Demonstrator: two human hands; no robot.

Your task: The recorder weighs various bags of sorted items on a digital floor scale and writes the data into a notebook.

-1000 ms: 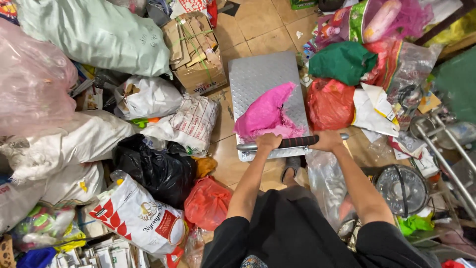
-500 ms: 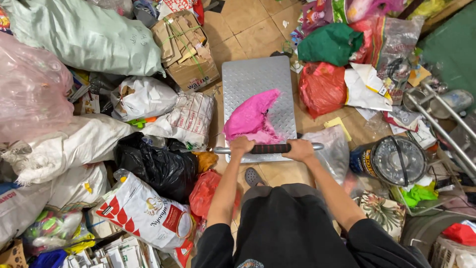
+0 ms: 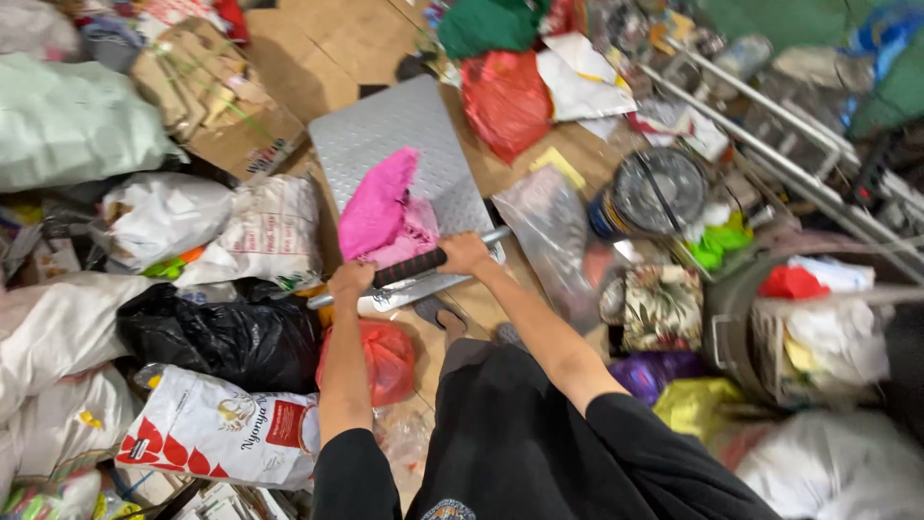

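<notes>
Down on the cluttered floor, a flat cart with a grey patterned metal deck stands among heaps of bags, and both hands are on its handle bar. The left hand is closed around the bare metal end of the bar, and the right hand is wrapped around the other end, just past the black foam grip that lies between the two hands. The bar runs tilted across the view, lower on the left side.

On the deck, close to the handle, lies a bright pink bag, crumpled and touching the metal surface. The far part of the deck is bare.

Left of the cart sit a white printed sack and a black plastic bag, with a red plastic bag just below the left forearm. A white sack with red markings lies nearer the person. Beyond the deck rests another red bag, and to the right a clear plastic bag lies beside a round tin with a dark lid.
</notes>
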